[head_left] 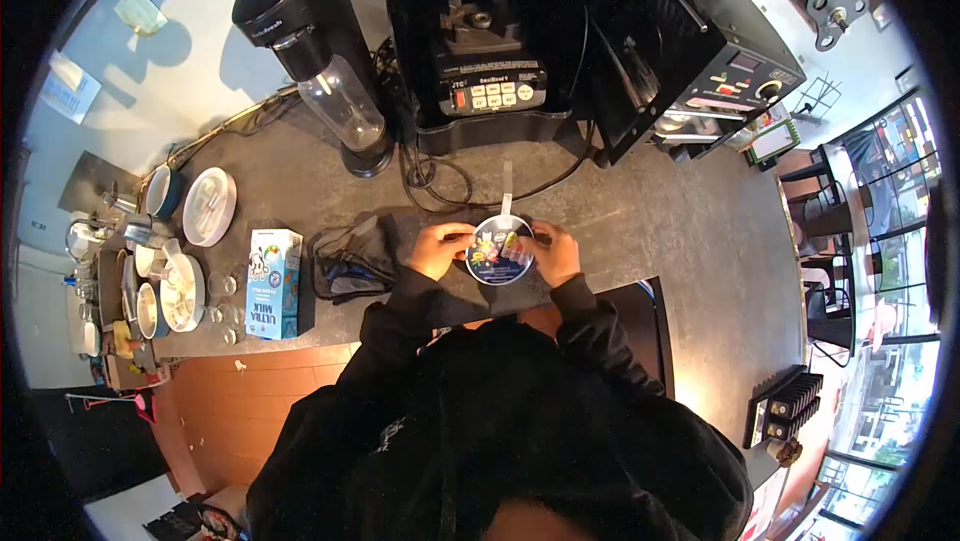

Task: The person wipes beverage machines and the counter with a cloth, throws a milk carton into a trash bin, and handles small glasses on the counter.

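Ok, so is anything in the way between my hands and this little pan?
Nothing visible is: your left hand and right hand are at opposite sides of the pan, fingers at its rim. The dark bag lies off to the left, outside that space.

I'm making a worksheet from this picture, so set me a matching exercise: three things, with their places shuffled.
Things:
1. pan
2. milk carton
3. drinks machine

Places:
A. at the back of the counter, with a clear bottle
B. between the left hand and right hand
C. near the counter's front edge, left side

Pairs: 1-B, 2-C, 3-A
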{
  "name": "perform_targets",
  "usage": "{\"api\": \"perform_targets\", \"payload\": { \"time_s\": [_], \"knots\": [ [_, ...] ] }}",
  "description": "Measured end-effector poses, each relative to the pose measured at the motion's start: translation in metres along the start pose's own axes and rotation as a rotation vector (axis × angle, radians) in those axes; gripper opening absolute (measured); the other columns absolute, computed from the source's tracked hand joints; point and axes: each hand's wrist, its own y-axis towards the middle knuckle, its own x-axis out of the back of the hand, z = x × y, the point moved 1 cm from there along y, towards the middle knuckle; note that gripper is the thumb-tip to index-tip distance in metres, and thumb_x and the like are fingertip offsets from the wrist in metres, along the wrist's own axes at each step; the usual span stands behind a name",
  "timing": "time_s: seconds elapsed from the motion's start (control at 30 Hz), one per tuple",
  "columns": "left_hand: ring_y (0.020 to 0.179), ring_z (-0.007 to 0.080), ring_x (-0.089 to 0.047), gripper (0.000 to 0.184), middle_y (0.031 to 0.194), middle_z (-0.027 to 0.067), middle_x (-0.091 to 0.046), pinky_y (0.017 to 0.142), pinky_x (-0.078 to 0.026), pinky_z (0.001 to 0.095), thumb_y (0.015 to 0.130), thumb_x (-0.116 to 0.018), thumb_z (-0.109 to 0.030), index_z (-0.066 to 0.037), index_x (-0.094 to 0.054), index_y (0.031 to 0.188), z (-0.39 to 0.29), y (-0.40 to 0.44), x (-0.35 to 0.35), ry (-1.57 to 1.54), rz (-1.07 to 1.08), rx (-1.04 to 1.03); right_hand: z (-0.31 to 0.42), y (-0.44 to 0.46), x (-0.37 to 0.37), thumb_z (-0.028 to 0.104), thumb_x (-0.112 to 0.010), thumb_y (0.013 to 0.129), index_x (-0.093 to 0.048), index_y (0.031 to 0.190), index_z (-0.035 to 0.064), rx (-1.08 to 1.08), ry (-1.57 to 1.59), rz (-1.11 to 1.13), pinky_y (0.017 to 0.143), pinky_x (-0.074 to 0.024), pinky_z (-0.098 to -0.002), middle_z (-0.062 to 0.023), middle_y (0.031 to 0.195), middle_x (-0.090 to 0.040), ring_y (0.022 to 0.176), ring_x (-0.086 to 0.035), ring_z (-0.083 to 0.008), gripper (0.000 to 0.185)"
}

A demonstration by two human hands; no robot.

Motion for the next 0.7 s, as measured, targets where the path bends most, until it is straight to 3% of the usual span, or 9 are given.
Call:
{"api": "perform_targets", "payload": {
  "time_s": [0.13, 0.3, 0.4, 0.57, 0.7],
  "knots": [
    [0.069, 0.0077, -0.058, 0.023, 0.084, 0.0030, -0.065, 0.063, -0.048, 0.0224, 0.085, -0.065, -0.011, 0.001, -0.065, 0.104, -0.022, 0.004, 0.015, -0.104, 0.054, -0.060, 0.001, 0.011, 0.015, 0.014, -0.070, 0.082, -0.064, 0.100, -0.0038, -0.106, 0.283, 0.074, 0.065, -0.0491, -0.0256, -0.0081, 0.084, -0.067, 0.075, -0.063, -0.0119, 0.026],
    [0.070, 0.0067, -0.058, 0.020, 0.084, 0.0021, -0.066, 0.063, -0.048, 0.0210, 0.087, -0.063, -0.010, 0.001, -0.066, 0.103, -0.054, 0.026, 0.021, -0.088, 0.046, -0.178, 0.011, 0.038, 0.026, 0.015, -0.069, 0.083, -0.065, 0.096, -0.0032, -0.128, 0.553, 0.059, 0.062, -0.0474, -0.0240, -0.0050, 0.081, -0.066, 0.070, -0.059, -0.0097, 0.023],
    [0.070, 0.0082, -0.057, 0.018, 0.086, 0.0039, -0.066, 0.065, -0.047, 0.0222, 0.087, -0.062, -0.008, 0.001, -0.065, 0.102, -0.092, 0.039, 0.018, -0.015, 0.024, -0.330, 0.025, 0.067, 0.035, 0.008, -0.068, 0.083, -0.063, 0.099, -0.0022, -0.019, 0.695, 0.060, 0.058, -0.0459, -0.0229, -0.0049, 0.080, -0.065, 0.068, -0.057, -0.0083, 0.019],
    [0.072, 0.0075, -0.056, 0.017, 0.084, 0.0022, -0.065, 0.067, -0.046, 0.0225, 0.087, -0.062, -0.006, 0.001, -0.066, 0.101, -0.153, 0.063, 0.014, 0.009, 0.003, -0.510, 0.074, 0.121, 0.054, 0.008, -0.070, 0.081, -0.059, 0.107, -0.0032, 0.180, 0.534, -0.135, 0.060, -0.0485, -0.0235, -0.0073, 0.081, -0.065, 0.069, -0.059, -0.0095, 0.031],
    [0.071, 0.0053, -0.055, 0.017, 0.084, 0.0016, -0.066, 0.066, -0.045, 0.0200, 0.086, -0.064, -0.008, 0.001, -0.067, 0.100, -0.201, 0.078, 0.012, 0.059, -0.060, -0.631, 0.100, 0.162, 0.067, 0.009, -0.068, 0.084, -0.062, 0.102, -0.0029, 0.219, 0.618, -0.145, 0.058, -0.0471, -0.0206, -0.0051, 0.084, -0.065, 0.069, -0.058, -0.0074, 0.023]
  ]
}}
